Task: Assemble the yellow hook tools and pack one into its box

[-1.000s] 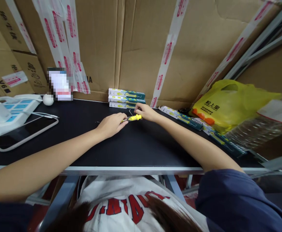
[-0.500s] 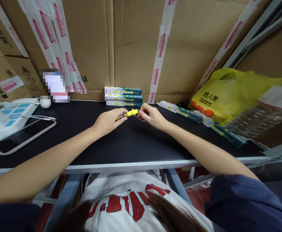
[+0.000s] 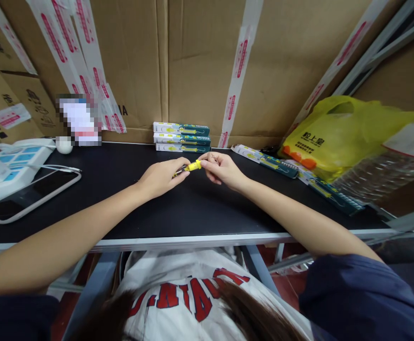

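Over the middle of the black table [image 3: 193, 208], my left hand [image 3: 161, 178] grips a slim yellow-and-dark tool [image 3: 194, 165] between thumb and fingers. The tool's yellow end points right. My right hand [image 3: 223, 170] is closed at that end, with thumb and fingertips against it. Whether a thin wire is between the right fingers cannot be made out. Behind the hands, a stack of narrow green-and-white boxes [image 3: 181, 137] lies against the cardboard.
Two similar boxes [image 3: 265, 161] lie end to end on the right, beside a yellow plastic bag [image 3: 320, 135] and clear plastic packaging [image 3: 370, 177]. On the left are a phone [image 3: 32, 194], a white power strip [image 3: 32, 163] and a small white round object [image 3: 64, 145].
My right hand has moved onto the tool's yellow end and covers its tip. The thin dark wire seen there before no longer shows. The view has shifted slightly.
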A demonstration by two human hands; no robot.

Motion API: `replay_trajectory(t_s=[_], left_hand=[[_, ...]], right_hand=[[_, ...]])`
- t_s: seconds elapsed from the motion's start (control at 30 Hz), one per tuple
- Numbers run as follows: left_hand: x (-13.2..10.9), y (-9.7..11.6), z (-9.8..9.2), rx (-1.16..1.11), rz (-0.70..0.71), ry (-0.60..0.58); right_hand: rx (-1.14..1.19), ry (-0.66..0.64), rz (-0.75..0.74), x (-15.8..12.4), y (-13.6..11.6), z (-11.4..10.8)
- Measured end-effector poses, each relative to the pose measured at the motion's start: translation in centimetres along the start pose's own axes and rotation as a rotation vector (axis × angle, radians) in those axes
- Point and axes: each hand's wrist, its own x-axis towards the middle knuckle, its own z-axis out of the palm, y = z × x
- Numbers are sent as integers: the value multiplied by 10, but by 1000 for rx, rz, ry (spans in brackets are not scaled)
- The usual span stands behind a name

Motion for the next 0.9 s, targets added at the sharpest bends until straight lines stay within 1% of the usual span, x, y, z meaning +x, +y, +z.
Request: replay_trajectory(t_s=[0.13, 0.3, 0.43, 0.5, 0.53, 0.6, 0.67, 0.73, 0.77, 0.8, 0.83, 0.9], left_hand=[[-1, 2, 0, 10, 8, -21], [0, 1, 2, 3, 24, -35], [1, 1, 2, -9, 9, -57], [2, 1, 2, -14, 6, -50], [2, 1, 2, -16, 4, -42], [1, 1, 2, -20, -8, -16], [1, 2, 3, -31, -29, 17], [1, 1, 3, -53, -61, 56], [1, 1, 3, -64, -76, 72], [1, 1, 4, -74, -88, 83], [1, 1, 4, -79, -98, 87], [2, 1, 3, -78, -118, 71]], right_hand=[[-27, 0, -32, 0, 0, -1], [-152, -21, -88, 0, -2, -3], [-203, -63, -146, 1, -2, -4], [-223, -39, -166, 1, -1, -4], [-230, -4, -167, 1, 0, -5], [-228, 82, -119, 2, 0, -5], [-204, 119, 12, 1, -1, -6], [-185, 82, 161, 0, -3, -5], [-190, 48, 209, -1, -3, -5], [-210, 12, 223, -2, -3, -4], [-249, -28, 200, -3, -3, -4], [-377, -112, 67, -5, -2, -3]])
